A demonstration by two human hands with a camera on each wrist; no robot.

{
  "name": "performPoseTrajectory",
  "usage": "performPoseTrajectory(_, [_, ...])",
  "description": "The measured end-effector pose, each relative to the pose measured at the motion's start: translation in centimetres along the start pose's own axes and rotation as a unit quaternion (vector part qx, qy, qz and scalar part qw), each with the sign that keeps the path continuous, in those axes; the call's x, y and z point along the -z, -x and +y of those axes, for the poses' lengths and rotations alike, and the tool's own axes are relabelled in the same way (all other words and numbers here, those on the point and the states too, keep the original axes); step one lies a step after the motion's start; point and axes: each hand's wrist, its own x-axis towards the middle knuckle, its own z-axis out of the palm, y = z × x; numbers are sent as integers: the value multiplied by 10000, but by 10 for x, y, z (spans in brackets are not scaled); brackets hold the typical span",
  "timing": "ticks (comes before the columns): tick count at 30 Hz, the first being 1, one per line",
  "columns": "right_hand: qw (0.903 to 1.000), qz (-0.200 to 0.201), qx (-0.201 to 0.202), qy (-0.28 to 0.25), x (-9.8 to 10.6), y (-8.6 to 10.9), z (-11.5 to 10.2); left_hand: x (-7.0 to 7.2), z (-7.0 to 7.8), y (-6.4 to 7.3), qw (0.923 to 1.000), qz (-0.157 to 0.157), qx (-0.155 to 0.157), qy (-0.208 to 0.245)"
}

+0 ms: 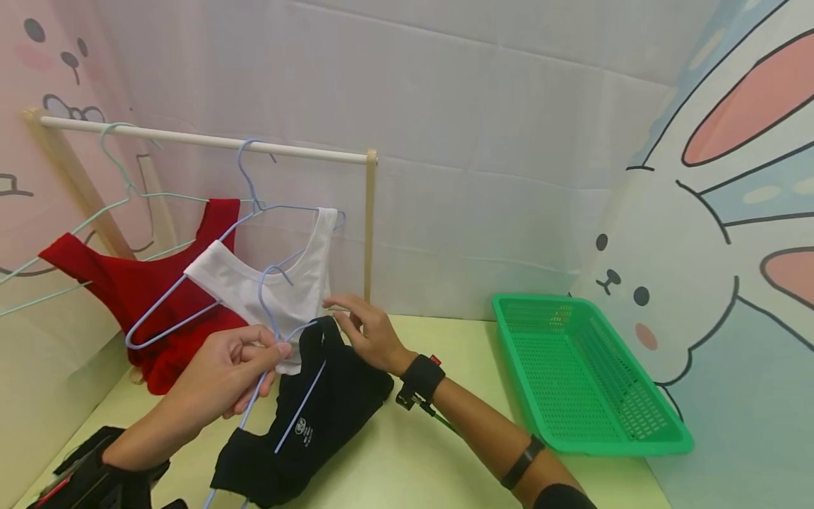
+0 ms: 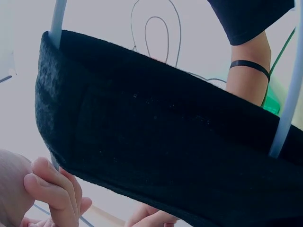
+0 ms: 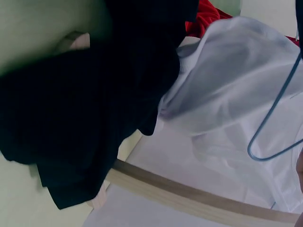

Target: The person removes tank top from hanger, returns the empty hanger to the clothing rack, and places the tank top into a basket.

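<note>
My left hand (image 1: 244,364) pinches a light blue hanger (image 1: 300,408) just below its hook, between thumb and fingers. A black top (image 1: 346,396) with a small white print hangs on this hanger, one shoulder low toward me, the other up by my right hand. In the left wrist view the black cloth (image 2: 156,127) fills the middle, with hanger wire passing through its opening. My right hand (image 1: 369,332) is beside the upper shoulder, fingers loosely extended and parted from the thumb. Behind it, a white top (image 1: 305,286) hangs on another blue hanger (image 1: 249,180).
A white rail (image 1: 191,138) on wooden posts (image 1: 371,226) stands at the back left. A red top (image 1: 152,290) hangs there on a mint green hanger (image 1: 117,159). To the right, a green plastic basket (image 1: 534,382) sits on the pale yellow table (image 1: 432,459).
</note>
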Motion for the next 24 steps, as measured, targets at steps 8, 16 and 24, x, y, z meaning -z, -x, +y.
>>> performPoseTrajectory(8, [9997, -115, 60, 207, -6, 0, -4, 0, -1, -1, 9999, 38, 85, -38])
performPoseTrajectory(16, [9972, -325, 68, 672, -10, -2, -15, 1, 0, -1, 9999, -65, 42, -82])
performPoseTrajectory(24, [9947, -549, 25, 865, -17, -7, -21, 1, 2, -1, 9998, -39, 81, -150])
